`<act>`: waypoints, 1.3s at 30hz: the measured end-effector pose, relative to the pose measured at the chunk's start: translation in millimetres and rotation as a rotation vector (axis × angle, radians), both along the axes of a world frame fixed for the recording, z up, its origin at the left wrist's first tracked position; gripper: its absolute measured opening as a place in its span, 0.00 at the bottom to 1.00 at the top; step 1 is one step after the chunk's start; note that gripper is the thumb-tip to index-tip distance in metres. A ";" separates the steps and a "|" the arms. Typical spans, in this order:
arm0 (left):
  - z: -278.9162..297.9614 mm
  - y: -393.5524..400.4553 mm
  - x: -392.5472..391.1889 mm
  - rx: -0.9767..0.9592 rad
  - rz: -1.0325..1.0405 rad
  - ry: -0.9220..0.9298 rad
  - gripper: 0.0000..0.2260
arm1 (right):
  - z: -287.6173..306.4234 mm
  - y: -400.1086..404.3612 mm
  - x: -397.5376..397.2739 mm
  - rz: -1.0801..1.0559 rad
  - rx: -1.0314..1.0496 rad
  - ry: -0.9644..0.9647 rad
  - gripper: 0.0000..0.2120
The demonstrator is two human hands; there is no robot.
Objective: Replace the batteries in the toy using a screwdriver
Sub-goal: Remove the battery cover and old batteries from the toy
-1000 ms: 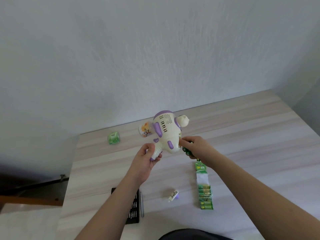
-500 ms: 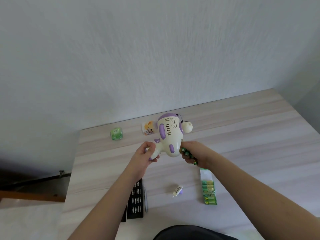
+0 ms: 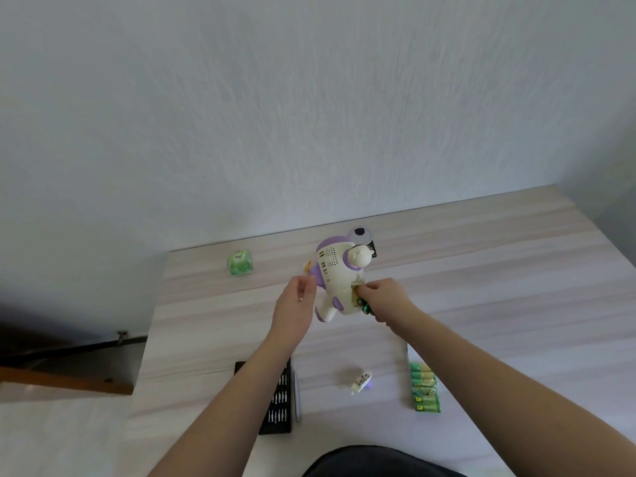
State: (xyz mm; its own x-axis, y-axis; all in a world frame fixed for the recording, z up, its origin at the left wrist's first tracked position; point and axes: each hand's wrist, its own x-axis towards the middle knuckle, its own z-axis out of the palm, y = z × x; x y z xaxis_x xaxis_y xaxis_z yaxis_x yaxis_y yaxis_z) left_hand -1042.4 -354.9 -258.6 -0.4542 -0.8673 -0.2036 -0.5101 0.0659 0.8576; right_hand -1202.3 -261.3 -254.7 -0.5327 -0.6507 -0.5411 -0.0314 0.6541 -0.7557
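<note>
Held above the table (image 3: 516,270), the toy (image 3: 335,282) is turned so its battery bay faces the right hand (image 3: 385,297), which grips green batteries (image 3: 364,306) there (likely loading); left hand (image 3: 296,304), fingers loose, steadies beside it

One camera, up on the head

There is just one view. It sits on the person's head and looks forward and down — over both arms, onto the table (image 3: 499,270) close below, with the wall (image 3: 309,98) behind.

"GP" on green battery pack (image 3: 426,404)
</note>
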 end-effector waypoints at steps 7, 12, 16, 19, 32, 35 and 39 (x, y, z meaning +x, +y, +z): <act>-35.0 -11.6 -5.6 0.354 0.147 0.099 0.12 | -14.6 -4.2 14.1 0.177 0.116 0.225 0.18; -58.0 -18.3 -6.5 0.522 0.179 0.132 0.09 | -23.0 -3.0 18.1 0.230 0.171 0.222 0.18; -70.4 -29.5 -5.8 0.545 0.160 0.085 0.09 | -33.3 -5.7 18.8 0.230 0.151 0.207 0.22; -73.2 -36.6 -8.1 0.526 0.171 0.082 0.09 | -39.1 -7.9 19.5 0.226 0.137 0.197 0.20; -88.0 -57.2 -5.6 0.509 0.248 0.038 0.13 | -47.3 -7.0 16.1 0.045 0.057 -0.115 0.11; -86.8 -53.0 -0.4 0.498 0.257 0.044 0.13 | -61.2 0.9 15.5 -0.054 0.137 -0.173 0.13; -89.5 -39.6 15.8 0.371 0.427 -0.001 0.13 | -77.0 11.9 17.5 -0.036 0.246 -0.215 0.14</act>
